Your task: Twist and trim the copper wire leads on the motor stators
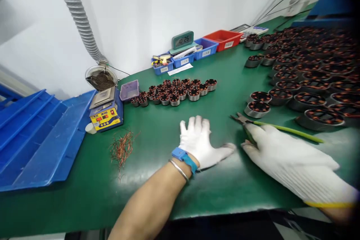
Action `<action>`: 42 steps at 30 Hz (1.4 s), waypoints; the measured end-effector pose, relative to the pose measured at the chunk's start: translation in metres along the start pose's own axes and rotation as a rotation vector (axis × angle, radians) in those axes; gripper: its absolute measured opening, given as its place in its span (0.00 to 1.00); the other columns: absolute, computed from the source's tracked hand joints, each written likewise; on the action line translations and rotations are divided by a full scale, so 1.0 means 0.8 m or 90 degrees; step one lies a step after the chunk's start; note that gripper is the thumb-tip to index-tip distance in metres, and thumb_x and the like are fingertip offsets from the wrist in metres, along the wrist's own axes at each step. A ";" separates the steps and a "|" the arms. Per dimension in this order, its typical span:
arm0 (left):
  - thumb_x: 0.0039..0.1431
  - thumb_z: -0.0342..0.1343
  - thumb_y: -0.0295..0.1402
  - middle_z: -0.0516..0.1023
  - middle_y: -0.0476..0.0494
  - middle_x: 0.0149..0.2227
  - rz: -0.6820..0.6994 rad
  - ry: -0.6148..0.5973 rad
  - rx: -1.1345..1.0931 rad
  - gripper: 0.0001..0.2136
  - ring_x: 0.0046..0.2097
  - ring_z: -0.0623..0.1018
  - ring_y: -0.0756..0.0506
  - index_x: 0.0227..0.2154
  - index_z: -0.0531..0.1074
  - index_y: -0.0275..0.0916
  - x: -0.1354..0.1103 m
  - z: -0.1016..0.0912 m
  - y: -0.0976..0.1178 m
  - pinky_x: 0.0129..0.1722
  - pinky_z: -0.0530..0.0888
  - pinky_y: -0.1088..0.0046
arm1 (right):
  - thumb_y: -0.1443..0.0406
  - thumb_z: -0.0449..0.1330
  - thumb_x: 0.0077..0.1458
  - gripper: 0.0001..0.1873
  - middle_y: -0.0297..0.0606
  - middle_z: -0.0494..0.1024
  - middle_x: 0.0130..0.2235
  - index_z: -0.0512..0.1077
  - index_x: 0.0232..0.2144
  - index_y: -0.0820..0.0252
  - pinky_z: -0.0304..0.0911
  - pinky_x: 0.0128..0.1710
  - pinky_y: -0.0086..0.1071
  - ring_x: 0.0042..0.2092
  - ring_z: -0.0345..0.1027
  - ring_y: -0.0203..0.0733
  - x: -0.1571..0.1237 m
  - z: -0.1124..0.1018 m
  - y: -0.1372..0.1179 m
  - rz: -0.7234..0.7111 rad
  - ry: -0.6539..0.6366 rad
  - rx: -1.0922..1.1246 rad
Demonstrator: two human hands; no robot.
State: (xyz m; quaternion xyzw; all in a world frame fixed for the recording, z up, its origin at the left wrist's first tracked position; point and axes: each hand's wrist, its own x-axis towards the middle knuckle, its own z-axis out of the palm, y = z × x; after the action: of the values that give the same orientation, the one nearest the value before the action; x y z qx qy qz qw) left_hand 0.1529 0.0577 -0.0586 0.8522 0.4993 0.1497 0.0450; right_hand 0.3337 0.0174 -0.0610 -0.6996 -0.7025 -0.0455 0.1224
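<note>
We see a green table (157,150) with rings (314,75) massed right, presumably for reach. Our right hand (287,153) grips cutters (244,120) just beside them, tips facing away; left hand (198,140) spreads palm-down, empty, likely steadying. Wire scraps (122,149) heap left, probably kept aside.

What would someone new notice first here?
The white-gloved left hand is spread over the green table at centre; the gloved right hand grips pliers. Copper-wound rings crowd the table's right side. Copper-coloured wire clippings lie at left.
</note>
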 end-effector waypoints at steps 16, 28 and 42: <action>0.51 0.59 0.56 0.59 0.26 0.65 -0.229 0.251 0.062 0.45 0.65 0.63 0.33 0.64 0.55 0.30 -0.069 -0.057 -0.133 0.64 0.61 0.53 | 0.61 0.59 0.53 0.15 0.53 0.66 0.59 0.78 0.40 0.64 0.51 0.59 0.54 0.64 0.49 0.64 0.184 0.029 -0.178 -0.177 0.014 0.000; 0.48 0.62 0.52 0.77 0.39 0.45 -0.303 -0.066 -0.187 0.50 0.47 0.79 0.34 0.69 0.42 0.43 -0.094 -0.068 -0.092 0.46 0.77 0.57 | 0.48 0.55 0.55 0.23 0.38 0.80 0.42 0.73 0.47 0.52 0.66 0.37 0.38 0.40 0.74 0.49 0.060 0.009 -0.144 -0.092 -0.329 0.325; 0.45 0.67 0.48 0.79 0.43 0.46 -0.265 -0.103 -0.348 0.50 0.47 0.80 0.38 0.68 0.48 0.43 -0.098 -0.078 -0.102 0.47 0.76 0.60 | 0.56 0.51 0.57 0.15 0.39 0.80 0.36 0.75 0.35 0.53 0.58 0.29 0.35 0.36 0.73 0.49 0.068 0.000 -0.130 -0.127 -0.358 0.113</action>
State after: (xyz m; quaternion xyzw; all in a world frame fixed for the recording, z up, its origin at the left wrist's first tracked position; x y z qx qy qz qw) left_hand 0.0302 0.0256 -0.0341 0.6977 0.5987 0.1977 0.3401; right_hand 0.2310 0.0682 -0.0373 -0.5989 -0.7753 0.1993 -0.0212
